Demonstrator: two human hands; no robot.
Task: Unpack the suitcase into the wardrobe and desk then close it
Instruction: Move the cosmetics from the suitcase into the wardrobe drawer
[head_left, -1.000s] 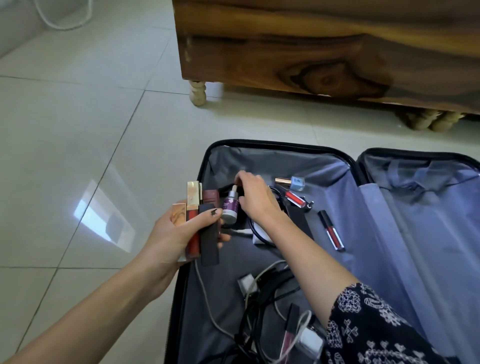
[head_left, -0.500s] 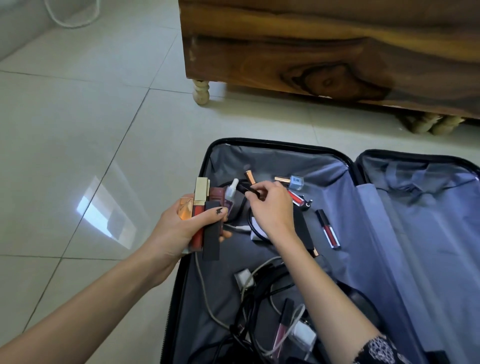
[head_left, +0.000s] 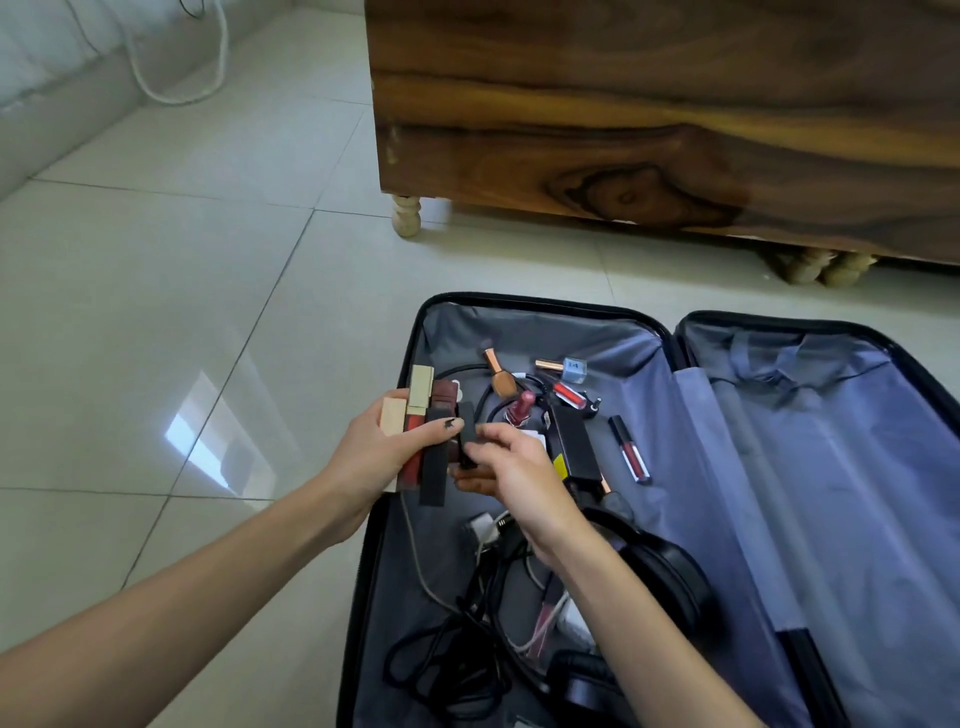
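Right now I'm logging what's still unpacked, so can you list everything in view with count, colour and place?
suitcase: one, black shell, grey lining, open flat on the floor
boxed cosmetics: several, cream, gold, red, maroon, black, bunched in the left hand
small black item: one, pinched by the right hand beside the bunch
lip gloss tube: one, red with black cap, lying on the lining
nail polish bottle: one, dark red, among the far items
black box: one, right of the hands
headphones: one, black, near end
cables: tangle, black and white, near end
wooden furniture: one, brown, behind the suitcase
floor: pale tiles
left hand: holding the bunch
right hand: pinching the black item
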